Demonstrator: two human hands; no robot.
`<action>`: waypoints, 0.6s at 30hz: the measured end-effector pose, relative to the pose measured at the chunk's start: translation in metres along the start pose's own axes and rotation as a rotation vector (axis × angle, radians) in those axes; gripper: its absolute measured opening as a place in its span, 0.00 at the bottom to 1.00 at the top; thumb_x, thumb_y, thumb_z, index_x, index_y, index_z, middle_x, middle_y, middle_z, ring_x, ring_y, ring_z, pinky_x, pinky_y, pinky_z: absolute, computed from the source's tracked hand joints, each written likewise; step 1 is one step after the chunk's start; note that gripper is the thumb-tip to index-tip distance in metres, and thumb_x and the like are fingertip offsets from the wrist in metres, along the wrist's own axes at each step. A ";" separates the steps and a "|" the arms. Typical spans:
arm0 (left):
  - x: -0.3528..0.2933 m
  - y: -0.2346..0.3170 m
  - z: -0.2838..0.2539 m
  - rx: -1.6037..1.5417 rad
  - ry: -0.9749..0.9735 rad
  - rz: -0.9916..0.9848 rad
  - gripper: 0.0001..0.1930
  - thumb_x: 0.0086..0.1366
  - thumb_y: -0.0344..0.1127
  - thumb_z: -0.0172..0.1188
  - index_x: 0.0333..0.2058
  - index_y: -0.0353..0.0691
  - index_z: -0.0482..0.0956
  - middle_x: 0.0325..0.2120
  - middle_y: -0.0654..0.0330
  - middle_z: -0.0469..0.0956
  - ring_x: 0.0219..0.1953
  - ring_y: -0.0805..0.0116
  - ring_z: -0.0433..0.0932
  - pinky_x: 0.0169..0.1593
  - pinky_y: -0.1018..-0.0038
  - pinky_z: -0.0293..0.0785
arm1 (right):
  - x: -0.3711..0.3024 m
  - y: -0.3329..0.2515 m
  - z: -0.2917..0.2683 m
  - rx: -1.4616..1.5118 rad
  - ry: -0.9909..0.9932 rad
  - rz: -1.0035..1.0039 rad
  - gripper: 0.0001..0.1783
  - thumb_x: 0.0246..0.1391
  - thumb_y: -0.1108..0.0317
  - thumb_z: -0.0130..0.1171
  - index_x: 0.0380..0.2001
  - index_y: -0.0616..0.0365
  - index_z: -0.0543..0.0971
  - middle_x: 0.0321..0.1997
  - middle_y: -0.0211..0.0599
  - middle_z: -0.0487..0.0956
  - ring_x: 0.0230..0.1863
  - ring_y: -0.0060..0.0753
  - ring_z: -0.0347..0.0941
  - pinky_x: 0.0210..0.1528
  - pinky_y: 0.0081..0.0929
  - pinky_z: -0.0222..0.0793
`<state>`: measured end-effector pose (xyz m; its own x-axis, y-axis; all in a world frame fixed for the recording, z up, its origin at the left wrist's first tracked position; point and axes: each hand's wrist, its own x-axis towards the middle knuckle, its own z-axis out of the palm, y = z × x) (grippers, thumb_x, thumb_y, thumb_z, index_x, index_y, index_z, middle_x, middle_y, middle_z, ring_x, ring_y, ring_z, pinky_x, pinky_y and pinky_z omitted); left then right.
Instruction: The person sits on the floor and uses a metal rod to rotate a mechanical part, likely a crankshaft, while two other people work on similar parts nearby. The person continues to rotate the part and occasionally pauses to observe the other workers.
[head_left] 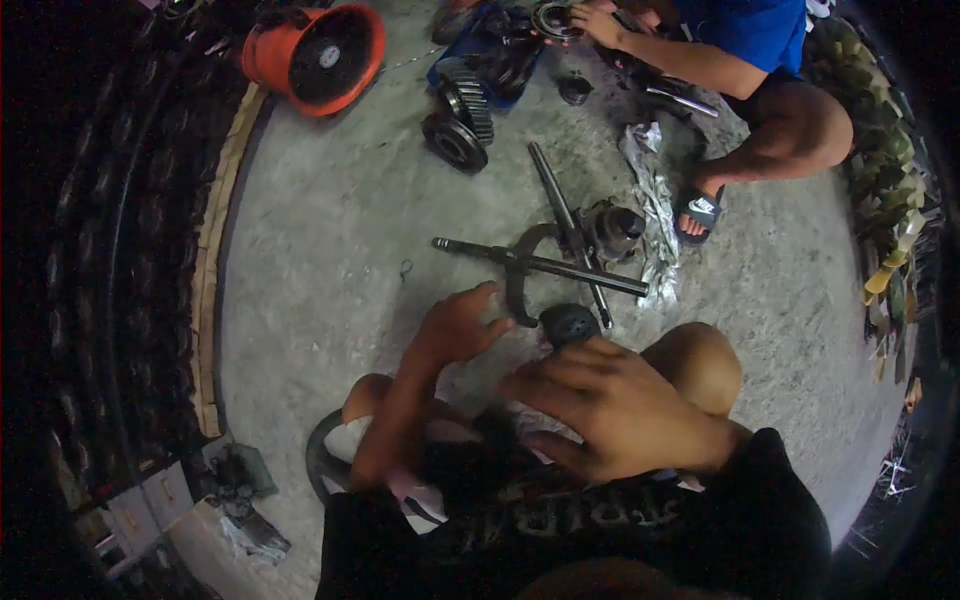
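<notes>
My left hand (462, 325) is over the concrete floor with thumb and fingers apart, holding nothing. Close to its fingertips lies a dark, curved shift fork (517, 290). A metal rod (585, 272) runs through the fork's upper part and crosses a second metal rod (556, 195). Slightly blurred, my right hand (615, 405) is nearer to me, fingers stretched leftward and apart from the thumb; I see nothing in it. Just beyond its knuckles is a dark round piece with small holes (569, 325), partly hidden by the hand. A dark metal housing (614, 230) sits by the rods.
Gears (462, 120) stand farther off, near a blue tray (510, 85) of dark parts. An orange round blower (318, 58) is at far left. At far right a co-worker in blue (730, 60) handles a metal ring (555, 20). Crumpled silvery wrapping (655, 220) lies beside the housing.
</notes>
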<state>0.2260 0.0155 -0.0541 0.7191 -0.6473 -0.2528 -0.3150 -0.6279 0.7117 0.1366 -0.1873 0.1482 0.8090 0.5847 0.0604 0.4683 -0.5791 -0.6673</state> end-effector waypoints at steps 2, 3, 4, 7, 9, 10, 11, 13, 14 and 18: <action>-0.001 -0.001 0.001 0.002 0.010 -0.008 0.33 0.60 0.51 0.66 0.59 0.40 0.70 0.43 0.46 0.81 0.48 0.49 0.81 0.52 0.59 0.75 | 0.001 -0.001 -0.001 0.001 -0.003 -0.003 0.30 0.46 0.61 0.67 0.54 0.56 0.75 0.45 0.40 0.79 0.45 0.43 0.75 0.49 0.38 0.69; 0.000 0.002 0.001 0.003 0.016 -0.009 0.33 0.60 0.51 0.66 0.59 0.40 0.70 0.43 0.46 0.82 0.47 0.49 0.81 0.52 0.59 0.75 | 0.001 -0.002 -0.001 0.001 -0.001 0.000 0.30 0.46 0.61 0.67 0.54 0.56 0.75 0.45 0.40 0.79 0.45 0.43 0.75 0.49 0.38 0.69; 0.001 0.004 0.000 0.020 -0.006 -0.019 0.33 0.60 0.52 0.66 0.59 0.40 0.70 0.43 0.46 0.82 0.48 0.49 0.81 0.52 0.59 0.75 | 0.000 -0.002 -0.001 0.000 0.001 0.003 0.30 0.46 0.61 0.67 0.54 0.56 0.75 0.45 0.40 0.79 0.45 0.43 0.75 0.49 0.38 0.69; 0.001 0.011 -0.006 0.036 -0.045 -0.052 0.34 0.59 0.52 0.66 0.59 0.39 0.70 0.44 0.46 0.81 0.48 0.48 0.81 0.53 0.59 0.75 | 0.001 -0.002 -0.001 0.015 -0.010 0.001 0.30 0.45 0.61 0.68 0.53 0.56 0.75 0.44 0.40 0.79 0.44 0.43 0.75 0.48 0.38 0.69; 0.001 0.012 -0.006 -0.017 -0.043 -0.046 0.34 0.59 0.52 0.66 0.59 0.38 0.70 0.45 0.45 0.81 0.48 0.47 0.80 0.54 0.59 0.75 | 0.001 -0.003 -0.002 0.019 -0.019 0.007 0.29 0.47 0.61 0.66 0.53 0.57 0.75 0.44 0.41 0.79 0.46 0.43 0.75 0.49 0.39 0.69; 0.002 0.012 -0.006 -0.019 -0.053 -0.060 0.34 0.59 0.52 0.65 0.58 0.38 0.70 0.45 0.44 0.81 0.49 0.46 0.80 0.53 0.58 0.75 | 0.001 -0.003 -0.003 0.021 -0.021 0.010 0.28 0.48 0.61 0.65 0.53 0.58 0.74 0.45 0.41 0.79 0.47 0.44 0.75 0.49 0.39 0.68; 0.001 0.013 -0.006 -0.020 -0.061 -0.073 0.33 0.59 0.53 0.64 0.57 0.37 0.71 0.45 0.43 0.80 0.49 0.45 0.79 0.53 0.57 0.74 | 0.001 -0.004 -0.003 0.022 -0.023 0.013 0.26 0.50 0.61 0.63 0.52 0.58 0.74 0.45 0.41 0.79 0.49 0.44 0.76 0.50 0.40 0.67; 0.000 0.013 -0.007 -0.020 -0.066 -0.085 0.33 0.58 0.54 0.63 0.56 0.37 0.72 0.46 0.42 0.79 0.49 0.44 0.78 0.53 0.56 0.74 | 0.002 -0.005 -0.003 0.022 -0.022 -0.003 0.27 0.50 0.61 0.63 0.53 0.59 0.74 0.45 0.42 0.79 0.49 0.44 0.75 0.50 0.41 0.67; 0.000 0.013 -0.007 -0.020 -0.063 -0.083 0.33 0.58 0.54 0.64 0.56 0.37 0.72 0.46 0.42 0.79 0.49 0.44 0.78 0.53 0.56 0.74 | 0.001 -0.004 -0.002 0.021 -0.022 -0.008 0.27 0.50 0.61 0.63 0.53 0.59 0.74 0.45 0.42 0.79 0.49 0.44 0.75 0.50 0.41 0.67; -0.001 0.007 -0.003 -0.025 -0.039 -0.050 0.33 0.58 0.53 0.65 0.56 0.39 0.72 0.47 0.43 0.79 0.50 0.43 0.78 0.54 0.55 0.73 | 0.000 -0.003 -0.001 0.015 -0.049 -0.001 0.29 0.50 0.61 0.63 0.55 0.60 0.73 0.45 0.43 0.78 0.48 0.45 0.75 0.51 0.41 0.66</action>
<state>0.2251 0.0127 -0.0470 0.7090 -0.6317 -0.3134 -0.2633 -0.6494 0.7134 0.1353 -0.1865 0.1508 0.7901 0.6125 0.0250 0.4636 -0.5704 -0.6780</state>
